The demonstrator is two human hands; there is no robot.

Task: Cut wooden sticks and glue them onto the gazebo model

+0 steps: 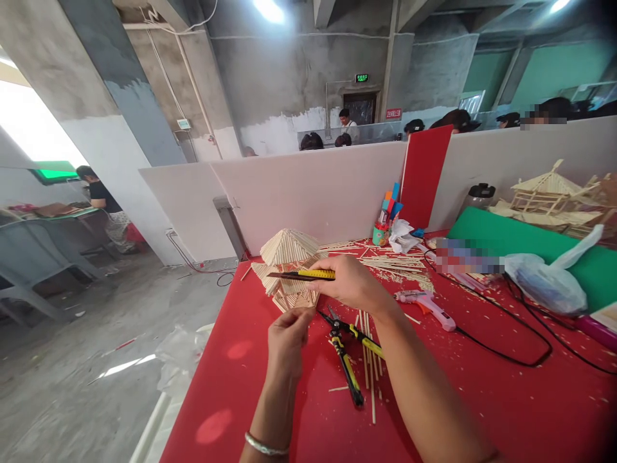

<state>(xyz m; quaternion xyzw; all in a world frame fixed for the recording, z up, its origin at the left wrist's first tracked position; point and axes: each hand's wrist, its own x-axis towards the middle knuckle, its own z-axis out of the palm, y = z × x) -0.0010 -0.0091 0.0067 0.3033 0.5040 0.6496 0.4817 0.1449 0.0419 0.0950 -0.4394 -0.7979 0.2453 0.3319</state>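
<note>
A yellow and black utility knife (315, 274) is in my right hand (354, 283), its blade pointing left across the front of a small pagoda model (289, 247) built of pale wooden sticks. Just below, my left hand (290, 331) is closed in a pinch at the model's lower front edge; whatever lies between those fingertips is too small to make out. Pliers (347, 360) with yellow and black handles rest spread on the red table, to the right of my left hand. Several loose sticks (369, 360) lie beside and under them.
A pink glue gun (427, 307) with a black cord lies right of my right forearm. Behind it are piled sticks (395, 267), a green can of coloured pieces (380, 235) and a plastic bag (544, 280). White partition boards (313, 193) edge the table; another stick model (549, 193) stands far right.
</note>
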